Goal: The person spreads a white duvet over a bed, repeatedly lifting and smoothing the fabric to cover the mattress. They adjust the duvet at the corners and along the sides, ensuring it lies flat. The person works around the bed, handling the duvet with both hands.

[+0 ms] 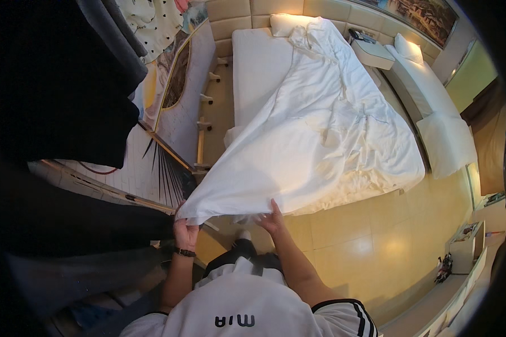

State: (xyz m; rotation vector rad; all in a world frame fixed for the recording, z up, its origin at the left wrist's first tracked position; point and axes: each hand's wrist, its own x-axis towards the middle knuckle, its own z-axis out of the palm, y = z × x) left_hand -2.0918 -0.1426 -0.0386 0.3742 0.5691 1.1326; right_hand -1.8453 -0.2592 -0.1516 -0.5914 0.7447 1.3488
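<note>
1. Left hand (pixel 185 231): closed on the front left corner of the white cover (pixel 253 174). Gripping at the corner appears to give control of the whole left edge, which runs in a straight slant from this hand toward the head of the bed.
2. Right hand (pixel 272 220): pinching the front edge of the same cover, thumb raised against the cloth. The fingers are partly hidden. The spacing between the hands probably serves to keep this edge spread, not bunched.
3. Wristband (pixel 185 252): dark, worn on the left wrist, clear of the cloth.
4. White cover: held off the foot of the bed at its front left, with the remainder lying across the mattress (pixel 258 67). The stretch between hands and bed likely accounts for the smoother front; the right and far portions lie in wrinkles.
5. Mattress: bare along its left side, since the cover slants across it.
6. Pillow (pixel 287 25): at the head of the bed, partly behind the gathered cover.
7. Nightstand (pixel 375 56): between this bed and the second bed (pixel 433 92), presumably to serve both. A telephone (pixel 362 36) rests on top.
</note>
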